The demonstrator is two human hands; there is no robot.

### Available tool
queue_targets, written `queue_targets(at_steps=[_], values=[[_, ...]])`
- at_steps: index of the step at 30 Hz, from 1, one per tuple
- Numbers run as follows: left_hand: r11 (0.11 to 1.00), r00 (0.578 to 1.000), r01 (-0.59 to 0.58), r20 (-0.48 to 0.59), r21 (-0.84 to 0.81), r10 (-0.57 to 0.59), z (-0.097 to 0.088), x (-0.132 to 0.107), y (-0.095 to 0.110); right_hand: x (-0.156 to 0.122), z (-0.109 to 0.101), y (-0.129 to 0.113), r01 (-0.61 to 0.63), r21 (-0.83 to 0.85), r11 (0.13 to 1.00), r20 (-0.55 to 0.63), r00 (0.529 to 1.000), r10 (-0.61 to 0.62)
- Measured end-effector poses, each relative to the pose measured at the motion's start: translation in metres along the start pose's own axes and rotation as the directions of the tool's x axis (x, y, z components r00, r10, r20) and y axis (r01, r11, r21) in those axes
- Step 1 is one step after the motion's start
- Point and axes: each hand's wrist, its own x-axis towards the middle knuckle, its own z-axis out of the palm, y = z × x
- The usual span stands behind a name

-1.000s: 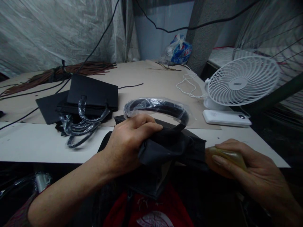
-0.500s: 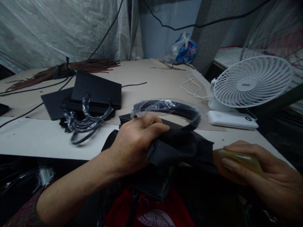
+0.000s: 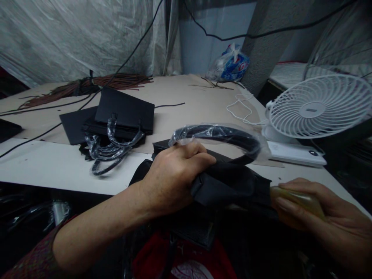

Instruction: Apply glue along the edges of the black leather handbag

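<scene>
Down low and closest, a red cloth point(image 3: 157, 257) with a pale print, beneath the work. Just above that, the black bag point(image 3: 232, 188), with its long axis roughly left to right and a slight drop toward the right. Nearer to it of the two, the left hand point(image 3: 174, 176): directly on the bag's left part, with thumb and fingers pinching the black material, and most of the bag to the right of that grip. Past the bag's right end, the right hand point(image 3: 325, 213), curled firmly around an amber-coloured tool point(image 3: 302, 201) pointing left, straight at the bag; end of the tool right up to the edge of the material. Cannot tell whether inside or merely against it. Above the left knuckles, arching rightward, a plastic-wrapped handle point(image 3: 217, 132). Farther out on the tabletop point(image 3: 37, 162), piled dark bags point(image 3: 124, 108) to the left, a white fan point(image 3: 312, 110) to the right. Farthest back, bundled brown cords point(image 3: 116, 81) and a knotted plastic sack point(image 3: 235, 66).
</scene>
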Motion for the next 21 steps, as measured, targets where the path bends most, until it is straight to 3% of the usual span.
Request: queue_targets(at_steps=[5, 10, 12, 17, 21], values=[[1.0, 1.0, -0.004, 0.017, 0.004, 0.004, -0.001, 0.003, 0.0, -0.01, -0.003, 0.007, -0.032, -0.009, 0.999, -0.083, 0.996, 0.031], [1.0, 1.0, -0.008, 0.025, 0.007, 0.008, -0.002, 0.003, 0.0, -0.01, -0.001, 0.0, 0.044, 0.043, 0.998, -0.002, 0.999, -0.044], [1.0, 0.999, -0.004, 0.034, 0.0, 0.004, -0.002, 0.003, 0.001, -0.009, -0.001, -0.002, 0.04, 0.08, 0.996, -0.014, 0.999, -0.039], [1.0, 0.999, 0.007, 0.047, 0.008, -0.007, -0.002, 0.003, 0.003, -0.007, 0.002, -0.011, 0.073, -0.025, 0.997, -0.036, 0.997, -0.074], [1.0, 0.999, -0.002, 0.038, 0.02, 0.001, -0.002, 0.002, 0.004, -0.008, 0.001, -0.016, 0.116, 0.058, 0.992, -0.007, 0.993, -0.116]])
